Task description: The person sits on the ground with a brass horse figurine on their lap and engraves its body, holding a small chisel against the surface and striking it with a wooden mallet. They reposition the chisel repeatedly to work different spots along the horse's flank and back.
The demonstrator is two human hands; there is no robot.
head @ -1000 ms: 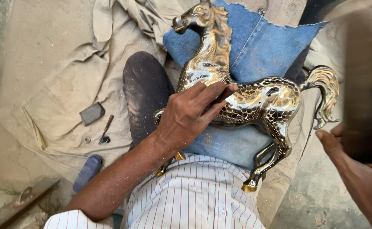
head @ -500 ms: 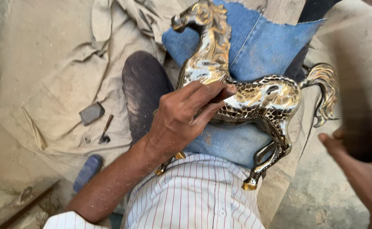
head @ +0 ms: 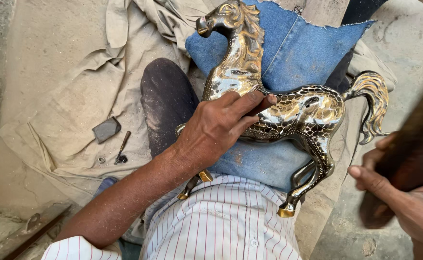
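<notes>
Closest in, the striped shirt [head: 226,221] fills the bottom edge, and the horse's gold-tipped hoof [head: 286,211] hangs just over it. Right hand [head: 404,202] sits low at the right edge, fingers curled around a dark, blurred tool [head: 414,154]; what kind of tool it is cannot be told. Left hand [head: 218,127] comes in along a dusty forearm and lies flat on the horse [head: 288,113], fingers spread along the shoulder and flank, pressing it down rather than wrapping it. The horse is a shiny brass figure with patterned body, lying on its side across the lap on blue denim [head: 298,53], head up toward the top edge, tail [head: 373,103] curling out to the right. A dark, dusty knee [head: 165,103] shows just left of the horse. Further left, on the tan cloth [head: 62,86], a small grey block [head: 106,129] lies near a short punch [head: 122,146] and a tiny ring, all well apart from the hands.
</notes>
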